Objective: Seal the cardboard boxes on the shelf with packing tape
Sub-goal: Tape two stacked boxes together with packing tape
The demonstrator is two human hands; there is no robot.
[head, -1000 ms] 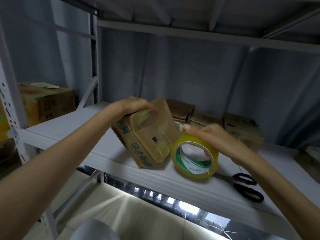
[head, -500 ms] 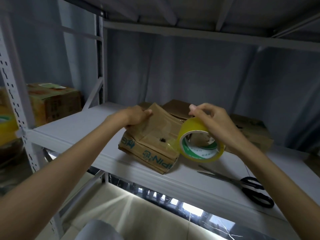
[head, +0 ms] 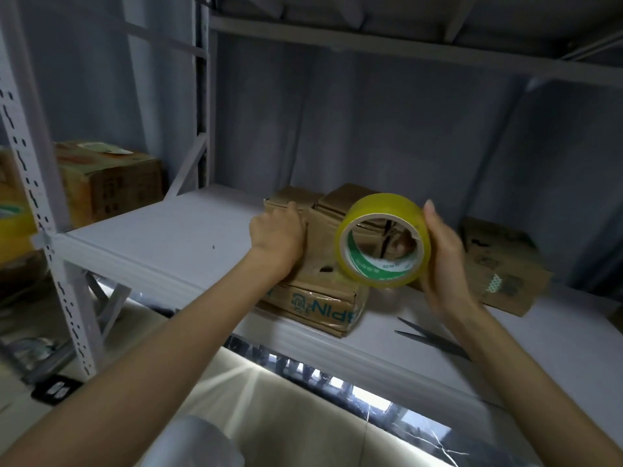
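A worn cardboard box (head: 317,298) with teal lettering lies flat near the front edge of the white shelf (head: 175,244). My left hand (head: 278,234) grips its far left top edge, fingers curled over the flap. My right hand (head: 443,261) holds a roll of yellow packing tape (head: 382,239) upright above the box's right end, fingers wrapped round the roll's right side. Through the roll's hole I see the box top.
More cardboard boxes stand behind (head: 340,200) and to the right (head: 502,264). Scissors (head: 431,338) lie on the shelf under my right forearm. A large box (head: 111,180) sits on the neighbouring shelf at left, behind a perforated upright post (head: 43,210).
The box went from tilted up on its edge to lying flat on the shelf. My right hand lifted the tape roll higher and turned it upright over the box.
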